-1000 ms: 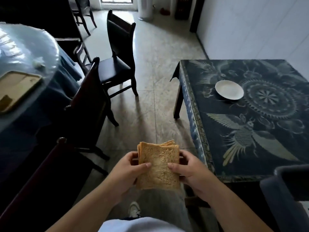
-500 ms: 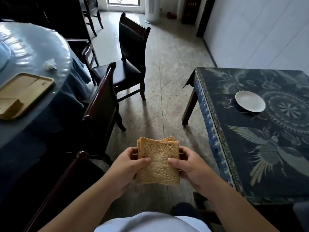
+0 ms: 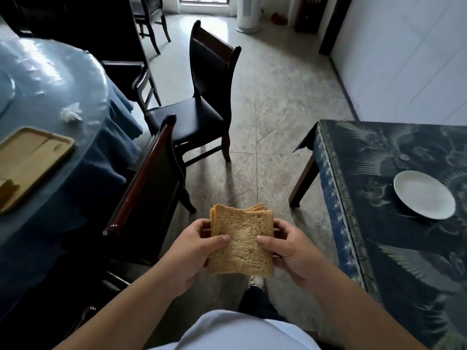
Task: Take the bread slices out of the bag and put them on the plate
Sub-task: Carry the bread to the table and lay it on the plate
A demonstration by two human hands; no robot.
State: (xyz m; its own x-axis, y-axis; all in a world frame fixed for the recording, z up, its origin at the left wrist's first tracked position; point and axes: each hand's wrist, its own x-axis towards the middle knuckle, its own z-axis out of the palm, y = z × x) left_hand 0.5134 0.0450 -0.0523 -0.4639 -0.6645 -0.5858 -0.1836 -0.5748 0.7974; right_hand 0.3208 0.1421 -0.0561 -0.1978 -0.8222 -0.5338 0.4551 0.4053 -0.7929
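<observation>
A stack of brown bread slices [image 3: 242,242] is held upright in front of me above the floor. My left hand [image 3: 194,251] grips its left edge and my right hand [image 3: 290,251] grips its right edge, thumbs on the front slice. A white plate [image 3: 424,194] with nothing on it sits on the dark patterned table [image 3: 394,248] to my right, well apart from the bread. No bag is in view.
Two dark wooden chairs [image 3: 202,102] [image 3: 149,188] stand to the left and ahead. A round blue-covered table [image 3: 50,102] at the left holds a wooden tray [image 3: 27,162] and a crumpled tissue [image 3: 71,112]. Tiled floor [image 3: 278,109] runs between the tables.
The view has swung left, so the patterned table and plate now sit further right and lower in frame. Both hands keep the same hold on the bread stack.
</observation>
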